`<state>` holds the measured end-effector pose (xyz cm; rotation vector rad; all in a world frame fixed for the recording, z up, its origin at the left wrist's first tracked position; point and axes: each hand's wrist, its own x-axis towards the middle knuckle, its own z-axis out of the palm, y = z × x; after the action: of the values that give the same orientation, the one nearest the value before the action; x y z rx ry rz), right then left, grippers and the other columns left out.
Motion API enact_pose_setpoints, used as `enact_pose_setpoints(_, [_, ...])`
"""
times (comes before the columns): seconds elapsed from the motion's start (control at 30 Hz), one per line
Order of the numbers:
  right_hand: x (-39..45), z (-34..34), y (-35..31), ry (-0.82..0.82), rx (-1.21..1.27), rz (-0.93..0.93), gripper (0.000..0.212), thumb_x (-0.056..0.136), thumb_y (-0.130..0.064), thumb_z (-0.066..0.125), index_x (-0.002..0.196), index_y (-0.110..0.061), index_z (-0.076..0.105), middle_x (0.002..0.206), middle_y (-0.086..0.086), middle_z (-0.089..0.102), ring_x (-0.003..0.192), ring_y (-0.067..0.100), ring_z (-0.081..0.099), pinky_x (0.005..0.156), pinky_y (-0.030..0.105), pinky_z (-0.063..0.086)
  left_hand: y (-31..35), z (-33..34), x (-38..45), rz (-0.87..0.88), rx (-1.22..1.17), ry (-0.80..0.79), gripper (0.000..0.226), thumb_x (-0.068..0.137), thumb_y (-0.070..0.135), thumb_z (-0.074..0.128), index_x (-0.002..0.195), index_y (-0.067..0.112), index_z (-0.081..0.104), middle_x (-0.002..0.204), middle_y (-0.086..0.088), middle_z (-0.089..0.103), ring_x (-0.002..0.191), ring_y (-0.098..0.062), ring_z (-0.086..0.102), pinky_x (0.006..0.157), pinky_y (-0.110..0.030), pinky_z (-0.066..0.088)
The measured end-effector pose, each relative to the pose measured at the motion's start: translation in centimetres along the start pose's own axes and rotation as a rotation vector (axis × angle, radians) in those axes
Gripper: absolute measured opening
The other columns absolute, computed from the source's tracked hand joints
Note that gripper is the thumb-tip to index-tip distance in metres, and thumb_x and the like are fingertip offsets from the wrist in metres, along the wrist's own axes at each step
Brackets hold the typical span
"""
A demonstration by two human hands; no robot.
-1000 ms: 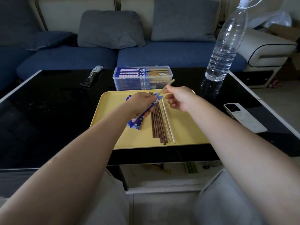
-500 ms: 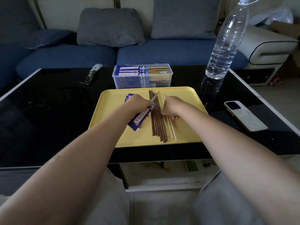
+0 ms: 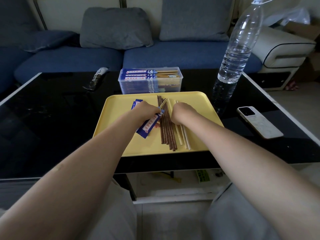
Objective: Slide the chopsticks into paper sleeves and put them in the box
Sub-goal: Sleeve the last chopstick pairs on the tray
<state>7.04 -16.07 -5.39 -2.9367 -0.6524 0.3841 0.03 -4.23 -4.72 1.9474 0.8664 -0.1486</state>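
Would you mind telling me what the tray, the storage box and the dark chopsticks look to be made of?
The tray looks like matte yellow plastic: even colour, a moulded raised rim, no gloss. The storage box seems clear rigid plastic, since the sleeved chopsticks inside show through its walls. The dark chopsticks look like brown wood with a dull finish, though the dim light leaves stained bamboo or plastic possible.

Bare tray (image 3: 194,108) lies right of the chopsticks (image 3: 167,125). The box (image 3: 150,80) blocks the far edge; the bottle (image 3: 237,49) stands far right; the phone (image 3: 259,122) lies right.
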Motion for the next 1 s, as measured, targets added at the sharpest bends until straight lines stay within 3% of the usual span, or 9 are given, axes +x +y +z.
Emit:
enact_pose_setpoints(0.2, [0.0, -0.3, 0.0, -0.026, 0.191, 0.056, 0.025, 0.093, -0.032, 0.067, 0.097, -0.008, 0.059, 0.078, 0.005, 0.056, 0.081, 0.022, 0.063, 0.071, 0.029, 0.052, 0.0, -0.2, -0.3, -0.025, -0.054, -0.004, 0.032, 0.093, 0.036, 0.067, 0.107, 0.01, 0.054, 0.097, -0.011, 0.073, 0.079, -0.021, 0.074, 0.069, -0.029, 0.06])
enact_pose_setpoints(0.3, [0.1, -1.0, 0.5, 0.005, 0.39, 0.092, 0.031, 0.092, -0.039, 0.068, 0.086, -0.01, 0.059, 0.071, 0.004, 0.065, 0.058, 0.016, 0.062, 0.057, 0.026, 0.05, 0.0, -0.1, -0.4, -0.021, -0.126, 0.024, 0.033, 0.093, 0.036, 0.067, 0.108, 0.008, 0.055, 0.095, -0.012, 0.073, 0.076, -0.022, 0.074, 0.073, -0.033, 0.061])
enact_pose_setpoints(0.37, [0.1, -1.7, 1.0, 0.008, 0.565, 0.085, 0.025, 0.093, -0.032, 0.067, 0.087, -0.008, 0.064, 0.071, 0.006, 0.07, 0.049, 0.013, 0.059, 0.049, 0.024, 0.044, 0.3, -0.2, -0.3, -0.013, -0.229, 0.059, 0.033, 0.095, 0.032, 0.065, 0.112, 0.005, 0.056, 0.094, -0.012, 0.074, 0.074, -0.023, 0.075, 0.073, -0.035, 0.062])
enact_pose_setpoints(0.5, [0.1, -2.6, 2.1, 0.025, 0.913, 0.027, 0.006, 0.095, -0.011, 0.062, 0.097, -0.007, 0.066, 0.087, 0.01, 0.076, 0.052, 0.009, 0.061, 0.048, 0.02, 0.047, 0.9, -0.5, -0.8, -0.004, -0.305, 0.082, 0.028, 0.098, 0.029, 0.06, 0.111, 0.004, 0.059, 0.085, -0.01, 0.072, 0.06, -0.018, 0.069, 0.056, -0.027, 0.058])
enact_pose_setpoints(0.8, [-0.3, -3.9, 2.9, 0.078, 1.256, -0.065, 0.017, 0.097, -0.026, 0.065, 0.111, -0.017, 0.068, 0.09, -0.002, 0.078, 0.063, 0.014, 0.071, 0.051, 0.02, 0.05, 1.1, -0.4, -1.3, 0.006, -0.324, 0.074, 0.029, 0.099, 0.031, 0.059, 0.111, 0.005, 0.061, 0.088, -0.009, 0.073, 0.061, -0.017, 0.069, 0.059, -0.027, 0.058])
enact_pose_setpoints(1.0, [-0.4, -4.9, 3.3, 0.151, 1.451, -0.163, 0.021, 0.088, -0.015, 0.076, 0.109, -0.016, 0.071, 0.096, 0.002, 0.078, 0.081, 0.02, 0.076, 0.062, 0.025, 0.055, 0.9, -0.5, -1.9, 0.088, -0.327, 0.059, 0.022, 0.102, 0.026, 0.053, 0.115, 0.009, 0.059, 0.088, -0.009, 0.071, 0.064, -0.018, 0.066, 0.067, -0.03, 0.057])
